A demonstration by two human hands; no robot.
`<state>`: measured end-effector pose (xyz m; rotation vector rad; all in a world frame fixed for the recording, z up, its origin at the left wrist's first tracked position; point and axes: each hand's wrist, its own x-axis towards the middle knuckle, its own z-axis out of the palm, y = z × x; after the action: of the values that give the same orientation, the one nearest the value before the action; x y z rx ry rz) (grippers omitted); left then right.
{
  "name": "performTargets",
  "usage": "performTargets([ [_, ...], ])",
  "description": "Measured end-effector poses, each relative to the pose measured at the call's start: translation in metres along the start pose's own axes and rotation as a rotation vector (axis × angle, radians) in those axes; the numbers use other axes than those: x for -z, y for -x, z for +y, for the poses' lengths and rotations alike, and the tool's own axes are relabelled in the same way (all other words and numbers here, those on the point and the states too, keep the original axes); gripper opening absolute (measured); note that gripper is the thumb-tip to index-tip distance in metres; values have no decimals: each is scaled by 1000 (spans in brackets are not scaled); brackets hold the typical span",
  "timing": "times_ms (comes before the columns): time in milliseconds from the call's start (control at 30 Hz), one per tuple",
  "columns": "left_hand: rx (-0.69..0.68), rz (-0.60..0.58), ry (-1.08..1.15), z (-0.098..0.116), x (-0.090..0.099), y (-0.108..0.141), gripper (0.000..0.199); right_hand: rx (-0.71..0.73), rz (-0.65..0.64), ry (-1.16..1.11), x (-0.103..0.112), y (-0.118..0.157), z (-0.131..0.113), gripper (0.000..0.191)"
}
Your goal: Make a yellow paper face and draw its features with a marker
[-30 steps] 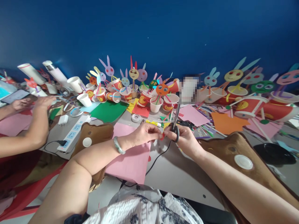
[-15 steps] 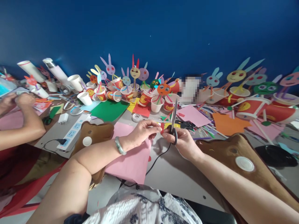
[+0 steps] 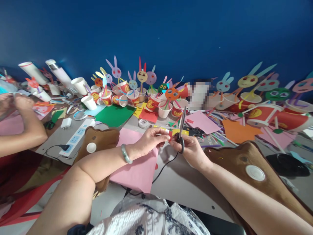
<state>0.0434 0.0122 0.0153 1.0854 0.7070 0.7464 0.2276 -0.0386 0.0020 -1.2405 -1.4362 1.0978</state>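
Observation:
My left hand (image 3: 153, 141) pinches a small red paper piece (image 3: 170, 134) over the table, just left of the scissors. Black-handled scissors (image 3: 182, 125) sit in my right hand (image 3: 193, 150), their blades pointing up and away from me. The fingertips of both hands nearly meet at the red piece; whether my right fingers also touch it I cannot tell. A pink paper sheet (image 3: 137, 169) lies under my left wrist, which wears a bracelet (image 3: 126, 154).
Paper cups with rabbit-faced figures (image 3: 172, 94) line the blue wall. Green paper (image 3: 114, 115), orange paper (image 3: 242, 130) and a tape roll (image 3: 143, 123) lie around. Brown cushions (image 3: 244, 160) flank me, a power strip (image 3: 77, 137) is at left, and another person's arms (image 3: 26, 120) work beyond.
Both hands stay close together, with the red piece and scissors shifted very slightly. The other person's hands at far left have moved a little up and left.

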Motion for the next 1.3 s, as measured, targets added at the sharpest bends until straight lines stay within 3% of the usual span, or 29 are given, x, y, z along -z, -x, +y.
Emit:
performTargets([
  [200, -134, 51, 3, 9, 8, -6, 30, 10, -64, 131, 4, -3, 5, 51],
  [600, -134, 66, 60, 9, 10, -7, 27, -9, -313, 209, 1, -1, -2, 78],
  [1300, -126, 41, 45, 7, 10, -6, 29, -58, -268, 204, -4, -2, -1, 81],
])
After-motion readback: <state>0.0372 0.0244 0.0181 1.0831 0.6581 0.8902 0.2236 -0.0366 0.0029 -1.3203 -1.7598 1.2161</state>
